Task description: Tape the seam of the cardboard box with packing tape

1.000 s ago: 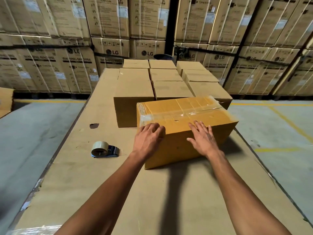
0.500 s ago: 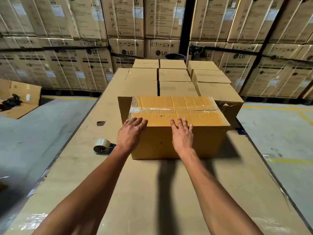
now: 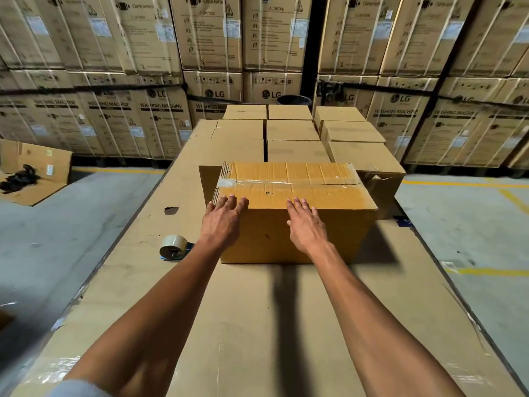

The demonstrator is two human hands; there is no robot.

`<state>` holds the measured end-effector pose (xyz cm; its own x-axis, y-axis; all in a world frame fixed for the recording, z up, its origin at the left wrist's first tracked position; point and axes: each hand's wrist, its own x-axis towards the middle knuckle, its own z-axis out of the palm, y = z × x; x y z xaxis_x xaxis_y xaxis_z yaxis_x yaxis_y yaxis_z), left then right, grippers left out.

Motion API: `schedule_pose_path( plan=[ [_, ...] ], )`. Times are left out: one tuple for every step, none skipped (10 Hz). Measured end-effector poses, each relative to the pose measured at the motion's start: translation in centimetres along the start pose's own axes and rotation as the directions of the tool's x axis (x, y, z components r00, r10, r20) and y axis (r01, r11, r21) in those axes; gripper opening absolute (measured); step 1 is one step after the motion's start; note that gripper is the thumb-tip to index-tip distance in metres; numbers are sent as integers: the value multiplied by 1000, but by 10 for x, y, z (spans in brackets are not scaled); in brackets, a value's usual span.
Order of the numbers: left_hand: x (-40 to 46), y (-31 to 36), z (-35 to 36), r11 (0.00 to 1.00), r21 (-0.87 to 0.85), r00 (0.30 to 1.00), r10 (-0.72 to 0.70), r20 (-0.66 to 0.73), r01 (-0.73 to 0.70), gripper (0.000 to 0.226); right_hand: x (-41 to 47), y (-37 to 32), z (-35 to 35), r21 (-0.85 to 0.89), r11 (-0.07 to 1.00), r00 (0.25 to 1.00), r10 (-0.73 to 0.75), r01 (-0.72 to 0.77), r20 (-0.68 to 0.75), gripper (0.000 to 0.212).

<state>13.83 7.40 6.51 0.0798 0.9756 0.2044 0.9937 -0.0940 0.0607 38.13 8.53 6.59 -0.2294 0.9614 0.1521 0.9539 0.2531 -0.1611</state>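
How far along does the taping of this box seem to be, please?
Done: clear tape already runs along the top seam of the cardboard box. In hand: the left hand and right hand lie flat on its near edge, neither holding anything. The tape dispenser lies on the table. Left: other seams cannot be seen.

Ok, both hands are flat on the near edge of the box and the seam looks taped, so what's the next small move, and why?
Probably reach the left hand to the tape roll lying just left of the box. The tape along the seam looks wrinkled and its right end appears split open, so another strip seems needed, while the right hand steadies the box.
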Motion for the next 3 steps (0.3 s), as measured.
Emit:
schedule_pose_path(
  plan=[
    [-13, 8, -13, 1000, -11, 1000, 22, -8, -22, 77, -11, -1, -12, 0, 1000, 999, 10, -10, -44, 70],
    [-33, 17, -43, 998, -42, 996, 40, -77, -43, 79, -25, -10, -36, -3, 1000, 991, 29, -30, -132, 77],
    [-40, 21, -72, 997, -33, 986, 63, -155, -69, 77, -38, -20, -65, -7, 999, 966, 42, -46, -255, 80]
  ],
)
